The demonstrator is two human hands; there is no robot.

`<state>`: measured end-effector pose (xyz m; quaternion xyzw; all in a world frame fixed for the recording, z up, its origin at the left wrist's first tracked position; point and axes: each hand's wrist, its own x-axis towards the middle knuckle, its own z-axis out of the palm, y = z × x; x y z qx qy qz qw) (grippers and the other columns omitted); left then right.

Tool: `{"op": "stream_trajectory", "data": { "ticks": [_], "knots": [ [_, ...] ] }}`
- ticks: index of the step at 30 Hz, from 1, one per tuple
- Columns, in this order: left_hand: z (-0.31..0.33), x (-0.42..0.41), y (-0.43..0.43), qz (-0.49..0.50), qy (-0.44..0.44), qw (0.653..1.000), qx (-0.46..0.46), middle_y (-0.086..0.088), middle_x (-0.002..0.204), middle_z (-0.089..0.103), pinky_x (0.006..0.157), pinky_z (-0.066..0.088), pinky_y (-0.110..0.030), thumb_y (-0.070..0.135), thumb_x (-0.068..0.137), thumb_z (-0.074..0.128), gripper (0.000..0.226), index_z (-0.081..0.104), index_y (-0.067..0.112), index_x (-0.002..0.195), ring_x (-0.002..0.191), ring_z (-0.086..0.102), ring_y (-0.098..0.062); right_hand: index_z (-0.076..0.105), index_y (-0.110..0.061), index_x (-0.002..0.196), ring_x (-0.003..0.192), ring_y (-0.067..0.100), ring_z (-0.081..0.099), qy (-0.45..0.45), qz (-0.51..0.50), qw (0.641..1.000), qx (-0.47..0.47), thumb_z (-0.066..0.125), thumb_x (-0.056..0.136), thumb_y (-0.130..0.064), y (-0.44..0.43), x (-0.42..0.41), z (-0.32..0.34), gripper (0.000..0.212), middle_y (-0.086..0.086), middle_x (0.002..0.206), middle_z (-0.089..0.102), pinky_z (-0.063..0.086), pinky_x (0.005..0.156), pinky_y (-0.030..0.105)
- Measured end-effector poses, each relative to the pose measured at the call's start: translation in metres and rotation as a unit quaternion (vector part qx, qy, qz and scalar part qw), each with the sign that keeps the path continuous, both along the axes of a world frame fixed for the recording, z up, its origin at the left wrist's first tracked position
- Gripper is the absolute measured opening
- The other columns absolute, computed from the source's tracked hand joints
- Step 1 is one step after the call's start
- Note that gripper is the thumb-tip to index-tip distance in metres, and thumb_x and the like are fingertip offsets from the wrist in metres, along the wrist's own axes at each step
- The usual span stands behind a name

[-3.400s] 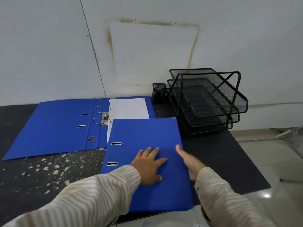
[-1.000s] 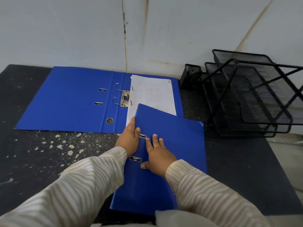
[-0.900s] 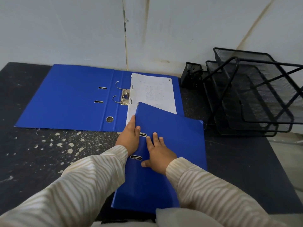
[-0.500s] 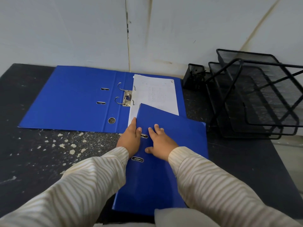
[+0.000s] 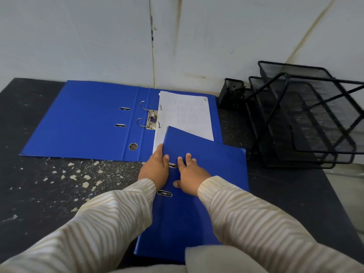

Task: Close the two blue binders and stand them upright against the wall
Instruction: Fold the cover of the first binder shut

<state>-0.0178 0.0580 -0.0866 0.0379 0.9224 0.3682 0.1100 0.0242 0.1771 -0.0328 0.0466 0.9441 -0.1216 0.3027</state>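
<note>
Left hand (image 5: 155, 170) grips closed binder (image 5: 204, 194) spine; right hand (image 5: 190, 174) flat on cover.

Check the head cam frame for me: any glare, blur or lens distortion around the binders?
Head view: light is soft and even, no hard glare on the closed binder or open binder; wide-angle bending shows in the wall seam and tilted mesh tray; left hand and right hand are sharp, without visible motion blur; print on the paper is too faint to read.

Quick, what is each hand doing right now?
Left hand: fingers curled around the spine edge of the closed binder.
Right hand: open, flat on the binder's cover.
</note>
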Motion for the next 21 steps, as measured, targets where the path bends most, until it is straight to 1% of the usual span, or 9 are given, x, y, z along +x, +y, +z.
{"op": "stream_trajectory", "data": {
  "ticks": [5,10,14,16,18,21],
  "knots": [
    [0.006,0.002,0.000,-0.005,-0.011,1.000,0.008,-0.005,0.140,0.051,0.079,0.042,-0.034,0.035,0.101,0.032,0.049,0.025,0.022,0.148,0.111,0.059,-0.030,-0.007,-0.017,0.150,0.146,0.031,-0.005,-0.021,0.002,1.000,0.010,0.059,0.090,-0.040,-0.005,0.023,-0.004,0.092,0.012,0.157,-0.019,0.031,0.111,0.045],
    [0.010,0.011,-0.008,-0.015,-0.059,0.996,0.063,-0.003,0.134,0.056,0.092,0.050,-0.042,0.038,0.099,0.041,0.049,0.032,0.021,0.144,0.113,0.059,-0.025,-0.007,-0.017,0.150,0.146,0.030,-0.005,-0.011,0.000,1.000,-0.001,0.057,0.091,-0.039,-0.003,0.027,-0.003,0.090,0.011,0.158,-0.019,0.031,0.111,0.045],
    [0.009,0.024,-0.018,-0.027,-0.099,0.990,0.093,-0.001,0.143,0.049,0.101,0.046,-0.046,0.039,0.094,0.054,0.063,0.026,0.023,0.148,0.124,0.053,-0.022,-0.007,-0.018,0.150,0.146,0.030,-0.004,-0.003,0.000,1.000,-0.003,0.057,0.091,-0.039,-0.003,0.028,-0.005,0.089,0.011,0.158,-0.018,0.032,0.110,0.045],
    [0.008,0.024,-0.016,-0.017,-0.109,0.990,0.083,-0.002,0.146,0.046,0.103,0.044,-0.045,0.039,0.092,0.057,0.068,0.025,0.021,0.149,0.127,0.050,-0.023,-0.007,-0.018,0.150,0.146,0.030,-0.004,-0.001,0.001,1.000,0.000,0.057,0.091,-0.039,-0.003,0.028,-0.005,0.089,0.011,0.158,-0.018,0.032,0.110,0.046],
    [0.010,0.022,-0.011,0.000,-0.104,0.994,0.044,-0.005,0.145,0.047,0.102,0.044,-0.045,0.037,0.091,0.058,0.066,0.028,0.018,0.147,0.126,0.051,-0.026,-0.007,-0.018,0.150,0.146,0.030,-0.004,-0.001,0.003,1.000,0.004,0.056,0.091,-0.039,-0.004,0.028,-0.006,0.089,0.011,0.158,-0.018,0.032,0.110,0.045],
    [0.016,0.020,-0.003,0.021,-0.093,0.995,0.005,-0.006,0.129,0.058,0.094,0.049,-0.047,0.034,0.090,0.058,0.046,0.041,0.019,0.130,0.113,0.057,-0.031,-0.007,-0.018,0.150,0.146,0.031,-0.003,-0.001,0.003,1.000,0.005,0.057,0.091,-0.039,-0.004,0.028,-0.005,0.089,0.012,0.158,-0.018,0.032,0.110,0.045]
  ]
}}
